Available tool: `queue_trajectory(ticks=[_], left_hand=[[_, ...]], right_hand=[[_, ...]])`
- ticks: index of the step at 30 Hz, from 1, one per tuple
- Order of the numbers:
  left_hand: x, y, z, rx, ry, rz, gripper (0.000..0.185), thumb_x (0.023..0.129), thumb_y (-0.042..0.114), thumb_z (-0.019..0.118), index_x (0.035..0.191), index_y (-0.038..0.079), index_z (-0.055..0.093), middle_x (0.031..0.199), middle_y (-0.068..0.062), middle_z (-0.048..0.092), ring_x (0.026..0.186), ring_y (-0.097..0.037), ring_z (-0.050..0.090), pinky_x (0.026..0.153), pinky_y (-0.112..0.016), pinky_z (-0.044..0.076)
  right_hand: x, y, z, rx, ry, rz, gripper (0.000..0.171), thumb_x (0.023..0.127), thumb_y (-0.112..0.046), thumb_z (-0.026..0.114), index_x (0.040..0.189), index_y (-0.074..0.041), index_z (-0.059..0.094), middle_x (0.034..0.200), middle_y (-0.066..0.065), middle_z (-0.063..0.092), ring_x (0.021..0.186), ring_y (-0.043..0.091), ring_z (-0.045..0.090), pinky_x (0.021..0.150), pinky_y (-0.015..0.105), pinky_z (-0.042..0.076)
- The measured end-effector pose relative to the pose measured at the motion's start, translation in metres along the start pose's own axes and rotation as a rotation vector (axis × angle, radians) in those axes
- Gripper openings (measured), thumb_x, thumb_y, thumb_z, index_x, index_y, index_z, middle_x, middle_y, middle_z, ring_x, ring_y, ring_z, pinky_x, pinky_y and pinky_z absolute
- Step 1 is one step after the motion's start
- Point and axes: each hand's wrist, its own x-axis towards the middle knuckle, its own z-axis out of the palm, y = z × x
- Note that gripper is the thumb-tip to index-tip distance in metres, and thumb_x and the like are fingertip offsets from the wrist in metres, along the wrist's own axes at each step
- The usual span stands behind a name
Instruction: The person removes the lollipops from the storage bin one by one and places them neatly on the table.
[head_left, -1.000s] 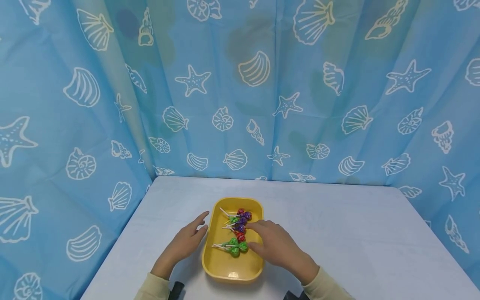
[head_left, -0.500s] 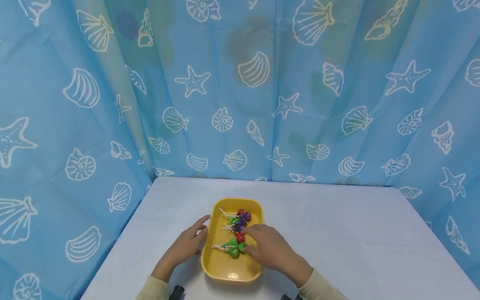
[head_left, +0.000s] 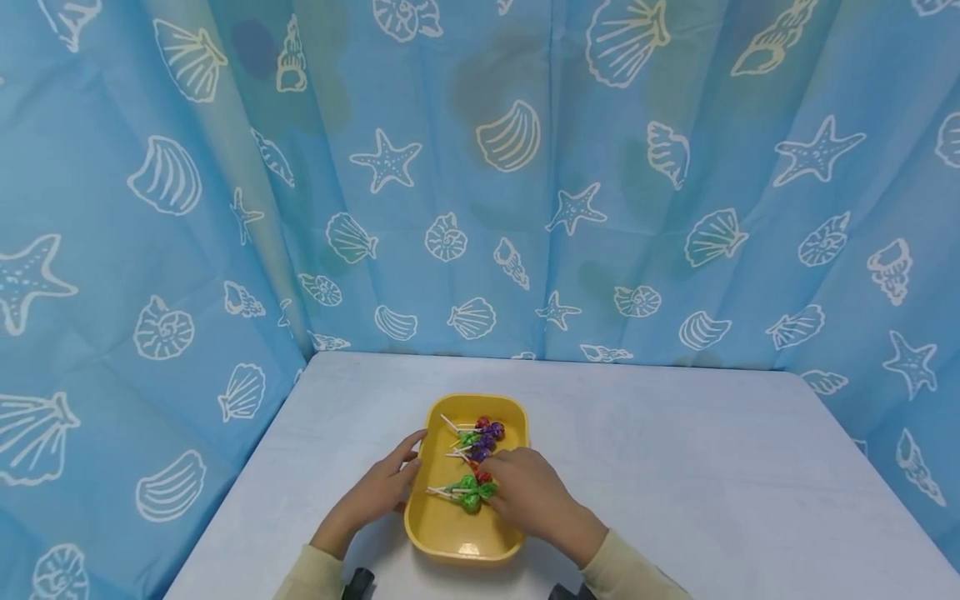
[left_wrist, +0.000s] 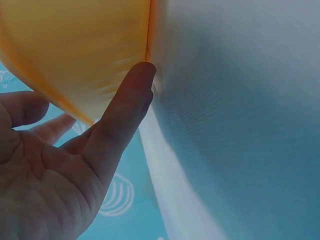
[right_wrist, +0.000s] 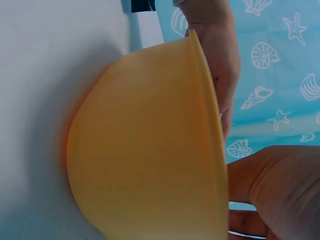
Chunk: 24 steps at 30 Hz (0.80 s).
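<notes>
A yellow plastic tray (head_left: pixel 467 537) with raised walls holds several wrapped lollipops. Purple lollipops (head_left: pixel 483 447) lie in its far half, and green lollipops (head_left: pixel 470 493) are grouped nearer me. My right hand (head_left: pixel 536 492) reaches over the right rim. Its fingertips are at a red lollipop (head_left: pixel 483 477), which they partly cover; the tray wall hides them in the right wrist view, so I cannot tell whether they pinch it. At the tray's left side is my left hand (head_left: pixel 378 486), its fingers (left_wrist: pixel 122 107) extended against the outer wall.
The tray stands on a white-covered table (head_left: pixel 675 475). Blue curtains (head_left: pixel 525 208) with white seashell prints hang behind it and along the sides. Dark objects show near both wrists, one of them a black piece (head_left: pixel 358 583) by the left sleeve.
My right hand has lowered and moved left, and its fingertips now cover part of the red lollipop. The left hand has come slightly closer to the tray wall. The tray has barely shifted.
</notes>
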Motion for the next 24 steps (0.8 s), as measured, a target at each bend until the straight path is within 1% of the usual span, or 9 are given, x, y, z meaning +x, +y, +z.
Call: queue_trajectory(ticks=[4,8,12,16,19,24], left_hand=[[-0.001,-0.002,-0.001,-0.022,-0.027,0.016,0.052,0.110,0.024,0.041,0.160,0.019,0.030,0.148,-0.030,0.044,0.116,-0.042,0.061,0.070,-0.043,0.060],[-0.001,-0.004,-0.002,-0.039,-0.047,0.031,0.052,0.111,0.024,0.040,0.161,0.020,0.028,0.150,-0.030,0.042,0.121,-0.044,0.058,0.073,-0.044,0.060],[-0.001,-0.006,-0.001,-0.058,-0.053,0.043,0.053,0.111,0.023,0.039,0.162,0.020,0.026,0.151,-0.030,0.042,0.121,-0.043,0.058,0.073,-0.044,0.060],[-0.001,-0.007,0.000,-0.063,-0.045,0.049,0.053,0.110,0.022,0.039,0.162,0.020,0.026,0.151,-0.029,0.043,0.121,-0.042,0.058,0.073,-0.043,0.060],[-0.001,-0.007,0.000,-0.063,-0.037,0.054,0.053,0.111,0.023,0.039,0.162,0.021,0.027,0.151,-0.027,0.044,0.119,-0.039,0.059,0.073,-0.042,0.059],[-0.002,-0.008,0.001,-0.074,-0.032,0.061,0.053,0.110,0.021,0.040,0.162,0.021,0.028,0.149,-0.027,0.045,0.115,-0.036,0.061,0.073,-0.042,0.059]], right_hand=[[0.005,-0.002,0.002,-0.015,-0.038,0.031,0.023,0.082,-0.016,0.081,0.103,-0.014,0.075,0.088,-0.006,0.068,0.080,0.014,0.060,0.085,0.038,0.050],[0.008,-0.003,0.004,-0.022,-0.054,0.055,0.019,0.082,-0.017,0.083,0.099,-0.015,0.075,0.084,-0.006,0.068,0.078,0.014,0.060,0.085,0.039,0.050],[0.011,-0.004,0.006,-0.034,-0.064,0.075,0.016,0.081,-0.015,0.083,0.094,-0.016,0.074,0.081,-0.006,0.068,0.076,0.014,0.061,0.088,0.041,0.049],[0.014,-0.005,0.010,-0.072,-0.093,0.108,0.014,0.081,-0.012,0.079,0.094,-0.015,0.074,0.081,-0.003,0.069,0.077,0.016,0.063,0.092,0.043,0.047],[0.017,-0.005,0.014,-0.119,-0.109,0.126,0.014,0.082,-0.008,0.076,0.094,-0.015,0.074,0.081,-0.002,0.070,0.079,0.018,0.066,0.098,0.047,0.045],[0.020,-0.006,0.021,-0.174,-0.099,0.134,0.014,0.081,-0.006,0.073,0.089,-0.018,0.073,0.077,-0.001,0.071,0.079,0.023,0.069,0.105,0.053,0.041]])
